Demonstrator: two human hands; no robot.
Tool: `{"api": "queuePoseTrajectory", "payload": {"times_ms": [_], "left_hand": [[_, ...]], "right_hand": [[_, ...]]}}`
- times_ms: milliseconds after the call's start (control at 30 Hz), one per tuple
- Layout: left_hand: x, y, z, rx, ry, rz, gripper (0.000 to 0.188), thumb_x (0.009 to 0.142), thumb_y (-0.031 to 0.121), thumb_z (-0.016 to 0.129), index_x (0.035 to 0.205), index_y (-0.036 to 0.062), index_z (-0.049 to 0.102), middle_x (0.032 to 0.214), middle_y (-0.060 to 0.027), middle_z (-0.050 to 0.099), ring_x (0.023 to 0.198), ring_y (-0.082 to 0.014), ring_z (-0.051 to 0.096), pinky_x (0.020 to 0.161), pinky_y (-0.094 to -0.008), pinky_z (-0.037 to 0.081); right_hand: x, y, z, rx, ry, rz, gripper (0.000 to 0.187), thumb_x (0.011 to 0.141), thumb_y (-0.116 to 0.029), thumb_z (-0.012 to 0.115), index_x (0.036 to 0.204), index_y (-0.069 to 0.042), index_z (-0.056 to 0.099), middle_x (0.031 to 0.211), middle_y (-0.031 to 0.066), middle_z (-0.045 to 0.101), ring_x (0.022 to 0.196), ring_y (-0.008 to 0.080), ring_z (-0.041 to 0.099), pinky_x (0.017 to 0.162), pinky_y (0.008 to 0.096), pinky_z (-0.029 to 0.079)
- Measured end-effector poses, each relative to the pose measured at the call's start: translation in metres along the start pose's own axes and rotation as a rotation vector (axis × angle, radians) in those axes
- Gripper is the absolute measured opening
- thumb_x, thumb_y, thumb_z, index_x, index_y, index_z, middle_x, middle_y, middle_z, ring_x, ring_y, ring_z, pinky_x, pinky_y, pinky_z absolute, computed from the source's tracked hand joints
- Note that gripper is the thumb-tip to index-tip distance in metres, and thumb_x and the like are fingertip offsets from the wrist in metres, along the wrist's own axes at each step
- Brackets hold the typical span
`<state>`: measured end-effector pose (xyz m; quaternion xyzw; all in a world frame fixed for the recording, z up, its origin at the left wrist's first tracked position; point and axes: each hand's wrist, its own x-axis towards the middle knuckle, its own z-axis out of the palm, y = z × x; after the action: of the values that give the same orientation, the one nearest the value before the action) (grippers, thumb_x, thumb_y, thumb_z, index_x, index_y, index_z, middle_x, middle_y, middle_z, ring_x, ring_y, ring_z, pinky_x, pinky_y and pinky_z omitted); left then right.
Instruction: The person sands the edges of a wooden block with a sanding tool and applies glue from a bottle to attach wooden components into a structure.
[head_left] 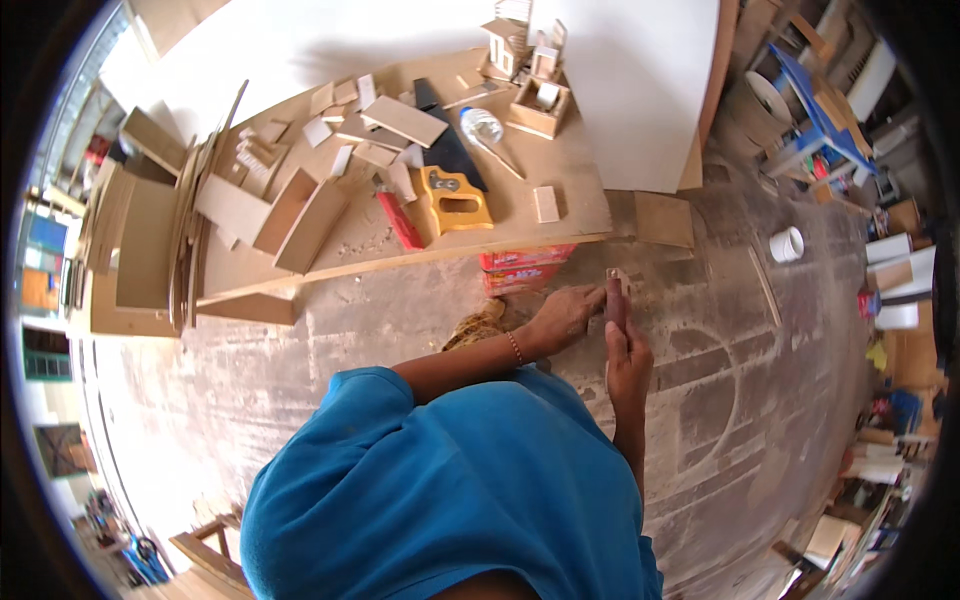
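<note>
In front of my body, past the table's front edge, my right hand [628, 358] is closed around a narrow reddish-brown strip [617, 305]. The strip points away from me, and its far end shows pale wood. Just left of it, my left hand [562, 320] is closed with its fingers curled against the strip's side. Whatever those fingers hold is too small to make out. On the wooden worktable [590, 205] nearby lie a handsaw with a yellow handle [458, 203], a red-handled cutter [400, 220] and a small wooden block [546, 204].
Wood offcuts [405, 120], a clear plastic bottle [482, 126] and a small wooden box [540, 108] crowd the table. Leaning boards [150, 240] stand at its left end. Below the front edge sits a red carton [520, 270]. A white bucket [787, 244] stands on the floor at right.
</note>
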<state>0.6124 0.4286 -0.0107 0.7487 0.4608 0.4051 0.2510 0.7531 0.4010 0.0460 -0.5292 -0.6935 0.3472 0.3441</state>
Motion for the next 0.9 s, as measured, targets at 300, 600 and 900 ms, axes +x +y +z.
{"api": "queuePoseTrajectory", "payload": {"times_ms": [300, 600, 900], "left_hand": [[-0.028, -0.012, -0.038, 0.103, 0.226, -0.236, 0.02, 0.074, 0.005, 0.052, 0.094, 0.0032, 0.052, 0.085, -0.0177, 0.058, 0.077, -0.0352, 0.057, 0.064, -0.0422, 0.045], [-0.066, -0.024, -0.083, 0.223, 0.398, -0.31, 0.026, 0.072, 0.007, 0.057, 0.097, 0.0022, 0.052, 0.087, -0.0199, 0.058, 0.075, -0.0371, 0.057, 0.062, -0.043, 0.046], [-0.152, -0.026, -0.153, 0.17, 0.611, -0.376, 0.02, 0.075, -0.001, 0.053, 0.095, -0.0011, 0.053, 0.086, -0.019, 0.058, 0.075, -0.0348, 0.06, 0.06, -0.0398, 0.049]], "right_hand": [[0.009, -0.02, 0.037, -0.017, -0.185, 0.043, 0.046, 0.086, -0.025, 0.05, 0.125, -0.001, 0.046, 0.117, 0.0265, 0.05, 0.096, 0.0332, 0.056, 0.083, 0.0374, 0.043], [0.017, -0.049, 0.082, 0.019, -0.361, -0.128, 0.047, 0.086, -0.024, 0.047, 0.129, -0.005, 0.041, 0.119, 0.0237, 0.05, 0.099, 0.0359, 0.055, 0.084, 0.0385, 0.043], [-0.002, -0.105, 0.163, -0.039, -0.444, -0.208, 0.044, 0.086, -0.027, 0.05, 0.124, -0.005, 0.048, 0.108, 0.0269, 0.053, 0.092, 0.0406, 0.054, 0.081, 0.0431, 0.042]]}}
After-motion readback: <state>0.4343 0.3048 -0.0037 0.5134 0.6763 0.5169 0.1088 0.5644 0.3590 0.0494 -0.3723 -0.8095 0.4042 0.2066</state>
